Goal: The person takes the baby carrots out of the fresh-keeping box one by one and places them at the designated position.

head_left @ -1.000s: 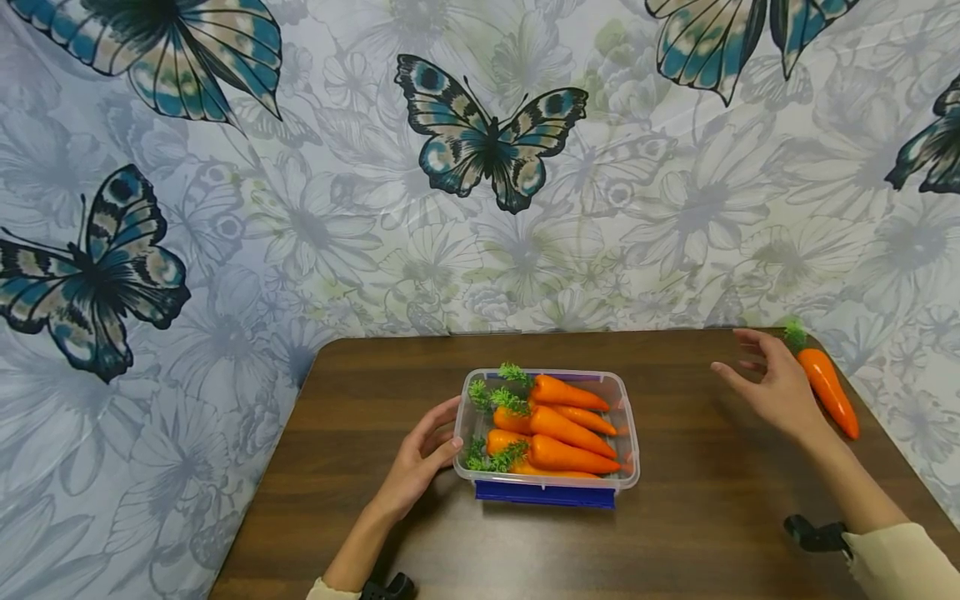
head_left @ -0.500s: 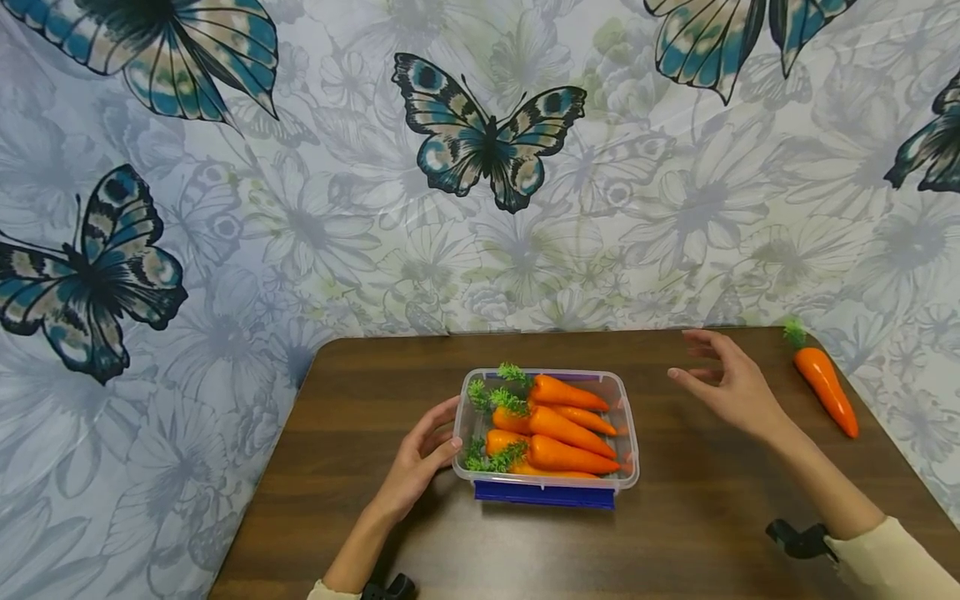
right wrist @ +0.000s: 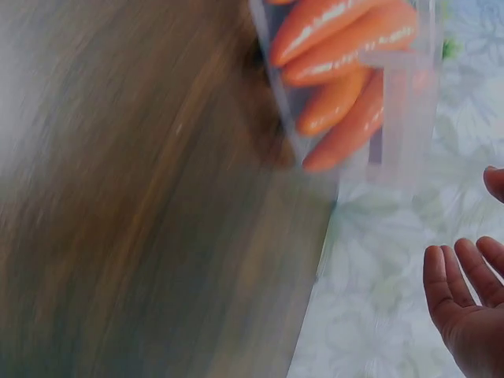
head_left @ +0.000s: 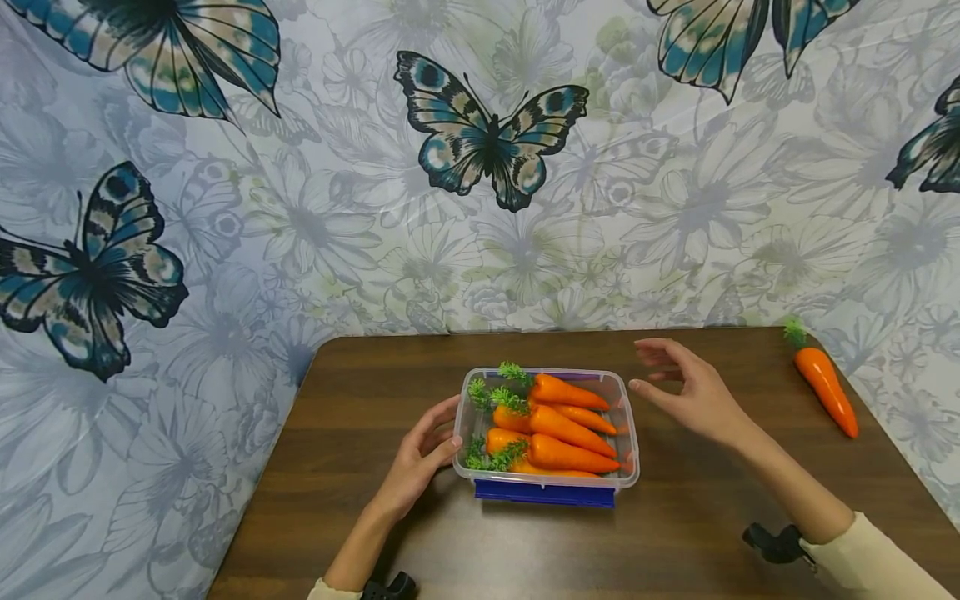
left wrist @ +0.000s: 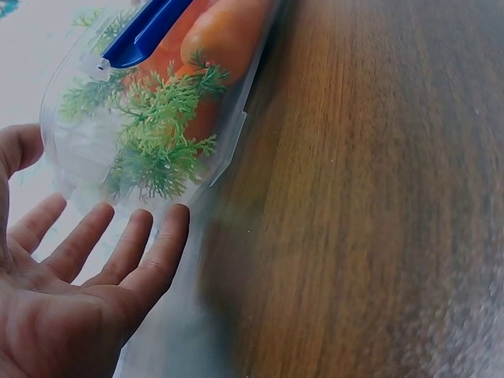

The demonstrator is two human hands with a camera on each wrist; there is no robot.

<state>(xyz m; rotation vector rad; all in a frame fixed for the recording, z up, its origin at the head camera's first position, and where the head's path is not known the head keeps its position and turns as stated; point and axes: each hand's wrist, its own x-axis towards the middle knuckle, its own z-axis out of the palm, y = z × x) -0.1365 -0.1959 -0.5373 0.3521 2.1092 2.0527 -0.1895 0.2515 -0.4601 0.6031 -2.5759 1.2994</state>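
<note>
A clear plastic container [head_left: 628,450] with a blue latch [head_left: 544,493] on its front stands mid-table, holding several orange toy carrots [head_left: 573,436] with green tops. My left hand [head_left: 415,458] is at the container's left wall, fingertips right at the wall and thumb near the rim. Its fingers [left wrist: 161,252] are spread and extended in the left wrist view. Just right of the container, above the table, is my right hand [head_left: 693,390], fingers loosely bent with nothing in them. Another toy carrot [head_left: 825,387] lies by the table's right edge, away from both hands.
The brown wooden table [head_left: 720,517] ends at a back edge against a cloth backdrop [head_left: 315,250] printed with butterflies and flowers. A black wrist camera mount [head_left: 776,543] sits on the right forearm, another [head_left: 388,587] on the left.
My right hand has moved left, from beside the lone carrot to near the container's right side, carrying nothing. The left hand and the container have stayed put.
</note>
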